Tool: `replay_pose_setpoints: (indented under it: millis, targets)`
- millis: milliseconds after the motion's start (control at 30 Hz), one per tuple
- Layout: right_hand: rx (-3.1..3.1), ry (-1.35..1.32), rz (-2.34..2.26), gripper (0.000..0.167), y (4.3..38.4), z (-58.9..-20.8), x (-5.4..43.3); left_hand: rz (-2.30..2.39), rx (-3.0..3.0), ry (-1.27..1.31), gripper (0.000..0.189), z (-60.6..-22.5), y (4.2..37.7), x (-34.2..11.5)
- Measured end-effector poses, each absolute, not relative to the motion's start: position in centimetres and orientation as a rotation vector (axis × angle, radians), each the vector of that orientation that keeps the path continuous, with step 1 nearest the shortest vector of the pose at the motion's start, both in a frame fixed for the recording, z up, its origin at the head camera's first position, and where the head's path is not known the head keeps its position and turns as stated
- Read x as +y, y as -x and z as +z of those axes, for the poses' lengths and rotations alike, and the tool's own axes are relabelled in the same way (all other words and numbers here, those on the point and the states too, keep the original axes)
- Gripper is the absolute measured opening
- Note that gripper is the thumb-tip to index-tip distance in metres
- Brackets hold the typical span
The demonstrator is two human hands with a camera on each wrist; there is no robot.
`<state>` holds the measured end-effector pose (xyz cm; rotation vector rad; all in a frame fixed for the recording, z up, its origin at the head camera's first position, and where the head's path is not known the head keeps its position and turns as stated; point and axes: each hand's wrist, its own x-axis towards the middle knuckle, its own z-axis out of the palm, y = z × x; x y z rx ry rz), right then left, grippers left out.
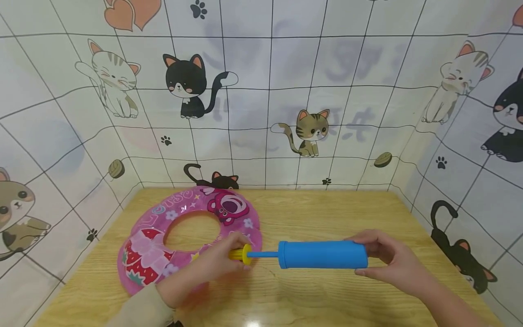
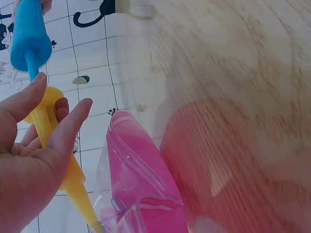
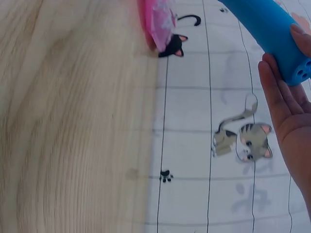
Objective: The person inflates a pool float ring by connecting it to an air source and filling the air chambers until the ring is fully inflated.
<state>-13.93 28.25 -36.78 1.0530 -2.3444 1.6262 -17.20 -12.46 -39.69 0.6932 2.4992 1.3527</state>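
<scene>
A hand air pump (image 1: 324,255) is held level above the table, its blue barrel to the right and its thin blue rod drawn out leftward. My left hand (image 1: 220,261) grips the yellow end piece (image 2: 46,121) between thumb and fingers. That piece tapers to a yellow nozzle (image 2: 80,194), whose tip meets the clear valve (image 2: 118,206) of a pink swim ring; how deep it sits cannot be told. Under and behind the left hand lies the inflated swim ring (image 1: 140,225), printed with strawberries and a bear. My right hand (image 1: 392,263) holds the barrel's far end, with small holes (image 3: 303,72) showing.
The wooden table (image 1: 327,213) carries the ring on its left side. A white gridded wall covering (image 1: 249,104) with cartoon cats encloses the table at the back and both sides.
</scene>
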Motion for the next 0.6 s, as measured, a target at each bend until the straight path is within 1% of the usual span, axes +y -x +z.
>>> replay_pose_setpoints:
  millis: [300,500,600]
  targets:
    - [-2.26,-1.18,1.74,0.063,13.4,-36.1,32.2,1.336,2.485,-0.726,0.041,-39.5,17.4,-14.1]
    - [-2.243,-1.214,1.738,0.063,13.7,-35.6,32.5,1.357,2.467,-0.707,0.038,-39.4,17.5,-14.3]
    - [-2.319,-1.125,1.664,0.06,13.6,-35.8,32.0,1.338,2.506,-0.685,0.038,-39.2,17.3,-13.9]
